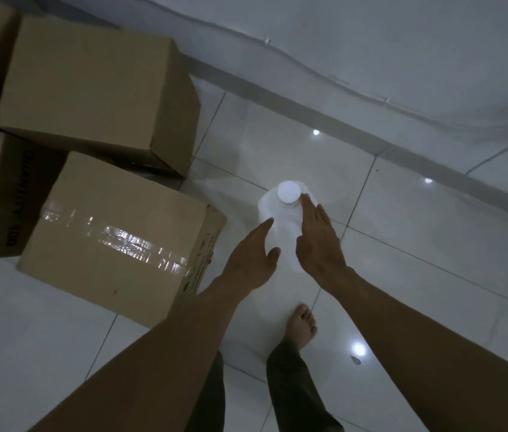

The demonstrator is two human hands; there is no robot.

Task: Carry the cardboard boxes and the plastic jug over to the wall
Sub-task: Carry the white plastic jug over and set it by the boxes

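Since the plastic jug [282,226] is sitting upright on the tiles at 3 o'clock from the taped cardboard box [115,235], I'm holding my left hand [252,257] and right hand [318,241] flat-open beside it, gripping nothing. Looks like the jug step, so next I'm needing a firm squeeze on both sides.

**What the floor holds**

Glossy white tiled floor [402,251] lies under me. The plastic jug [282,232] stands upright on it, just beside a taped cardboard box [115,238]. A plain cardboard box [96,95] sits behind that one. My bare foot [301,325] is planted near the jug.
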